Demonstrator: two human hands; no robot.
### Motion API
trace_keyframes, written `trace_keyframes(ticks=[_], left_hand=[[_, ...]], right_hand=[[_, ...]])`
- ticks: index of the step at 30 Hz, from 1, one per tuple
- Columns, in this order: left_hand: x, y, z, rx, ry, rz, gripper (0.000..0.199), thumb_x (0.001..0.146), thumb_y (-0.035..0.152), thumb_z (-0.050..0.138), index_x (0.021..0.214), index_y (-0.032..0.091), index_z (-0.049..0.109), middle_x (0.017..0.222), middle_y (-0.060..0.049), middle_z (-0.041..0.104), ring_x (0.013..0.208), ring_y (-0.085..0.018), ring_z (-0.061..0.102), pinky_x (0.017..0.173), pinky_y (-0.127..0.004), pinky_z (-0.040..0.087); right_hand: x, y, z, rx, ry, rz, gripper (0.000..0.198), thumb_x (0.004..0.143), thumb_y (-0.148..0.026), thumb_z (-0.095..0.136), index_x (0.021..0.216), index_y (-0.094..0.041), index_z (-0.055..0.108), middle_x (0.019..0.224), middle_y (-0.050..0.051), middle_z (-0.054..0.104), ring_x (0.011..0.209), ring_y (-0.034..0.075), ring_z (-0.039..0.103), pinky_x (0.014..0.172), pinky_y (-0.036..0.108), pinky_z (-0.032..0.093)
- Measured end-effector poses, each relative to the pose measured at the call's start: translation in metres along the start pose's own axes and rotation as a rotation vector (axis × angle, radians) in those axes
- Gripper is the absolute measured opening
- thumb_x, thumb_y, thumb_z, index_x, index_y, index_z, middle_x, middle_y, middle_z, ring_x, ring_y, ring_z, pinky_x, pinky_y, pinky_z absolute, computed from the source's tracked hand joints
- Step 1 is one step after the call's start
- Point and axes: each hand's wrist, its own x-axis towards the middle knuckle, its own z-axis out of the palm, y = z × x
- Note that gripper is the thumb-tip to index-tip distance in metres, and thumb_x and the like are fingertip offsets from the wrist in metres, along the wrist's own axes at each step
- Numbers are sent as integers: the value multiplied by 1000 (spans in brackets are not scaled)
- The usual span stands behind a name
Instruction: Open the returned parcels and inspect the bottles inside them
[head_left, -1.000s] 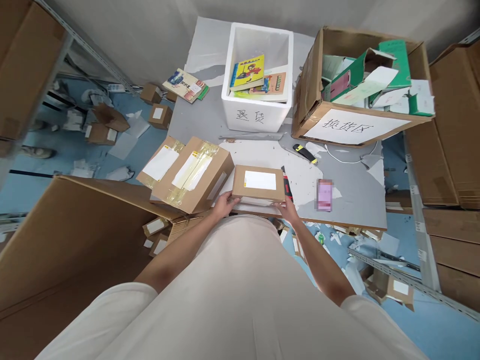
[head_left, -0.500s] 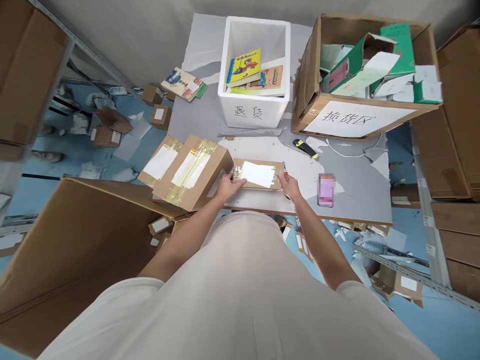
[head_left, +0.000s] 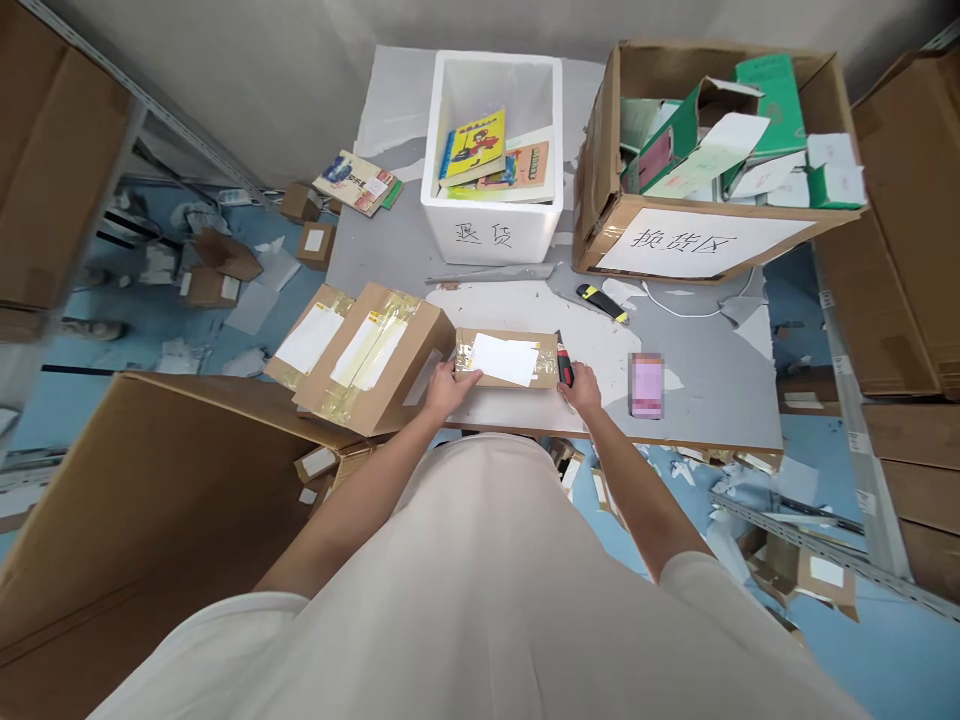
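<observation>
A small cardboard box [head_left: 472,378] lies on the table in front of me, with a white label and shiny tape on top. My left hand [head_left: 448,390] grips its near left corner, thumb on the top. At the box's right end my right hand [head_left: 583,390] is closed around a red and black utility knife [head_left: 565,372], whose front end points away from me along that end. Part of the handle is hidden by my fingers. Left of my left hand, a larger taped carton [head_left: 412,350] leans beside another labelled carton [head_left: 309,335].
On the grey table [head_left: 720,350] are a phone [head_left: 646,386], a black and yellow cutter [head_left: 601,302] and some books [head_left: 356,182]. A white foam bin [head_left: 491,235] and a carton of green boxes [head_left: 600,190] stand behind. A big open carton [head_left: 187,480] is at lower left.
My right hand has shifted slightly off the box's right end, and more of the red and black knife shows. My left hand keeps its hold. The whole view has shifted a little.
</observation>
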Motion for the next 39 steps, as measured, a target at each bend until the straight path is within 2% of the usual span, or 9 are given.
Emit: trace_keyframes(ticks=[4, 8, 11, 15, 21, 25, 29, 34, 39], left_hand=[[-7, 0, 7, -56, 65, 4, 88, 79, 58, 64, 147, 12, 33, 142, -24, 46, 132, -38, 44, 106, -47, 39], [-16, -2, 13, -16, 141, 74, 91, 83, 57, 60, 151, 12, 20, 147, -25, 37, 139, -39, 36, 111, -52, 34], [-24, -5, 14, 91, 209, 226, 81, 85, 52, 60, 149, 12, 29, 149, -25, 34, 141, -38, 30, 114, -54, 27], [-28, -10, 15, 205, 19, 562, 54, 88, 41, 59, 136, 17, 51, 147, -19, 44, 143, -34, 32, 118, -52, 23], [-14, -13, 24, 170, -132, 688, 39, 96, 27, 42, 132, 20, 56, 144, -13, 52, 142, -26, 37, 117, -49, 26], [-9, -18, 31, 185, -55, 732, 37, 100, 25, 35, 129, 19, 58, 139, -13, 56, 140, -24, 41, 115, -47, 32], [-8, -24, 40, 212, 80, 833, 35, 100, 20, 36, 126, 18, 59, 132, -14, 62, 135, -23, 47, 109, -46, 41], [-4, -28, 43, 266, 227, 976, 32, 99, 17, 41, 126, 15, 58, 128, -15, 64, 132, -24, 51, 103, -44, 47], [-4, -30, 42, 293, 215, 984, 34, 99, 17, 40, 129, 15, 55, 129, -15, 64, 133, -24, 50, 104, -45, 46]], right_hand=[[7, -21, 11, -150, -35, 62, 55, 76, -24, 66, 127, -20, 45, 124, 16, 51, 117, 32, 52, 90, 46, 47], [8, -29, 4, -154, -62, 79, 58, 76, -14, 60, 132, -18, 43, 120, 19, 53, 111, 34, 56, 89, 48, 47], [4, -25, -22, -99, -33, 28, 64, 82, -15, 50, 143, -14, 32, 124, 23, 53, 112, 35, 57, 90, 48, 47], [-8, -36, -72, 61, 112, -274, 62, 91, -22, 36, 150, -14, 24, 140, 20, 46, 127, 33, 47, 102, 50, 41], [-21, -112, -94, -175, -297, -809, 57, 96, -28, 41, 152, -32, 31, 131, 7, 57, 114, 27, 56, 92, 38, 47], [-15, -145, -79, -474, -447, -905, 60, 94, -20, 46, 150, -37, 35, 112, 7, 63, 93, 23, 63, 79, 29, 47], [-8, -152, -74, -738, -459, -990, 74, 90, -12, 48, 155, -34, 20, 117, 9, 60, 92, 21, 64, 74, 26, 44], [-7, -162, -76, -856, -467, -1013, 78, 91, -7, 42, 155, -38, 11, 119, 8, 60, 91, 21, 65, 75, 28, 44], [-10, -174, -76, -930, -468, -970, 87, 86, -2, 46, 154, -42, 12, 119, 8, 60, 90, 22, 67, 75, 29, 45]])
